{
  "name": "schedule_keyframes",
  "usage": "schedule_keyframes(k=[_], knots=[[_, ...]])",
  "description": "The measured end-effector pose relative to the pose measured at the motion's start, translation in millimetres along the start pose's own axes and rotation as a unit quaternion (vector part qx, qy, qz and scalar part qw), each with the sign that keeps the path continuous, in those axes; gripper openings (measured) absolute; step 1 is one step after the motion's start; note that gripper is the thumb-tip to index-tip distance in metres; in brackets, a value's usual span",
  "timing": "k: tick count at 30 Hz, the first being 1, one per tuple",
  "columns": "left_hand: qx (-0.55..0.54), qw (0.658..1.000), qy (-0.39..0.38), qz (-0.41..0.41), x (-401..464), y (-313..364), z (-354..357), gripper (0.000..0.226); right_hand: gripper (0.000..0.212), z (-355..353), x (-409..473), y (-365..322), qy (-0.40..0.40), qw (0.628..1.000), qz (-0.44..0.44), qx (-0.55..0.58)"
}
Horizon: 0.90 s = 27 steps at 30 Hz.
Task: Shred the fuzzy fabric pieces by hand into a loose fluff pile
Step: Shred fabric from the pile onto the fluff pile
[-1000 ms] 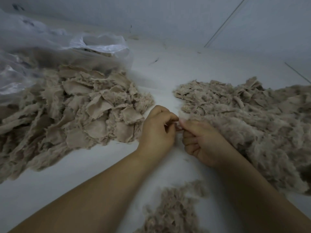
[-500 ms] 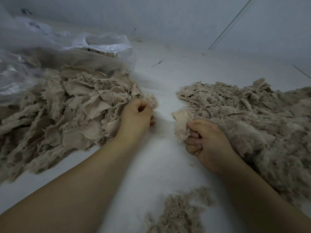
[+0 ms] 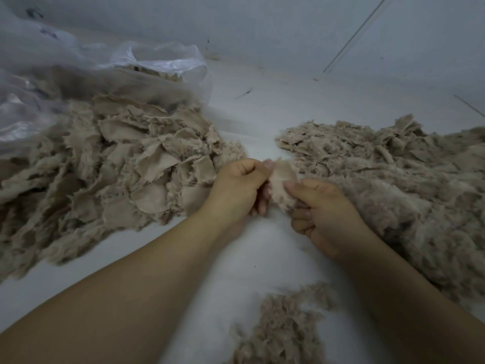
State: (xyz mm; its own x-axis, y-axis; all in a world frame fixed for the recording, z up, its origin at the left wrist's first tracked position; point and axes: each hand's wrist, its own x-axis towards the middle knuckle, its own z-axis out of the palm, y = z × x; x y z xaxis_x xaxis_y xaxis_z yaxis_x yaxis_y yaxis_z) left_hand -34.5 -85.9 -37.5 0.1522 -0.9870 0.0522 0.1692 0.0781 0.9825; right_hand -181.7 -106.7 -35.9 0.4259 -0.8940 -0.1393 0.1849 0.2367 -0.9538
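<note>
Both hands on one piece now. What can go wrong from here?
1. The left hand and right hand pinch the fabric piece right beside the right pile; torn bits may land among its unshredded flat scraps.
2. The small fluff pile lies near the forearms, so a sweep might scatter it.

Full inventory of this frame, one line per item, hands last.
fabric piece: one, pale beige, pinched between both hands at centre
fabric pile: one heap, beige, left, spilling from the bag
plastic bag: one, clear, far left
shredded pile: one heap, grey-beige, right
fluff clump: one, grey-beige, near edge, between the forearms
work surface: one, white, under everything
left hand: one, pinches the piece's upper left edge
right hand: one, pinches its right side
</note>
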Motion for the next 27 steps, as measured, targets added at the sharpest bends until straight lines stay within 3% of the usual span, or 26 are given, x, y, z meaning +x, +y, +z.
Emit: schedule_keyframes(k=[2,6,11,13,15,17,18,19,20,21,23,25,27], knots=[[0.012,0.999,-0.022,-0.023,-0.3,2.5,0.1,0.038,0.041,-1.1,1.3,-1.2,0.024,0.998,-0.001,0.058],[0.189,0.970,-0.148,-0.046,-3.9,5.9,2.0,0.041,0.032,0.5,1.2,0.3,0.021,0.997,-0.026,0.070],[0.114,0.968,-0.213,-0.072,-1.4,8.3,-10.2,0.021,0.027,-1.9,4.5,1.0,0.031,0.995,-0.026,0.092],[0.172,0.921,-0.339,-0.085,-1.3,11.8,-14.8,0.014,0.026,-3.3,6.8,2.1,0.054,0.993,-0.031,0.100],[0.258,0.829,-0.488,-0.090,-2.4,21.5,-16.7,0.008,0.030,-3.6,8.2,2.5,0.065,0.991,-0.029,0.110],[0.297,0.756,-0.578,-0.080,-0.7,26.6,-18.3,0.024,0.029,-3.0,7.5,3.4,0.051,0.994,-0.035,0.092],[0.288,0.759,-0.577,-0.089,-0.1,26.9,-18.9,0.028,0.030,-2.6,6.9,4.4,0.043,0.995,-0.044,0.082],[0.267,0.793,-0.539,-0.103,-0.3,26.3,-19.2,0.023,0.036,-2.5,6.5,5.4,0.039,0.995,-0.054,0.077],[0.230,0.844,-0.470,-0.118,-1.1,25.0,-18.5,0.020,0.039,-2.6,5.9,5.6,0.039,0.995,-0.058,0.073],[0.185,0.896,-0.380,-0.133,-0.4,21.9,-17.3,0.030,0.036,-2.8,5.6,5.4,0.040,0.995,-0.059,0.071],[0.090,0.960,-0.212,-0.156,1.9,13.6,-12.1,0.046,0.024,-2.0,4.3,3.6,0.033,0.996,-0.054,0.067],[0.036,0.981,-0.125,-0.141,4.8,5.2,-6.2,0.041,0.023,-0.7,4.1,2.9,0.034,0.997,-0.044,0.061],[0.018,0.985,-0.113,-0.131,4.4,3.5,-5.2,0.031,0.028,-0.4,5.0,3.2,0.049,0.996,-0.035,0.061]])
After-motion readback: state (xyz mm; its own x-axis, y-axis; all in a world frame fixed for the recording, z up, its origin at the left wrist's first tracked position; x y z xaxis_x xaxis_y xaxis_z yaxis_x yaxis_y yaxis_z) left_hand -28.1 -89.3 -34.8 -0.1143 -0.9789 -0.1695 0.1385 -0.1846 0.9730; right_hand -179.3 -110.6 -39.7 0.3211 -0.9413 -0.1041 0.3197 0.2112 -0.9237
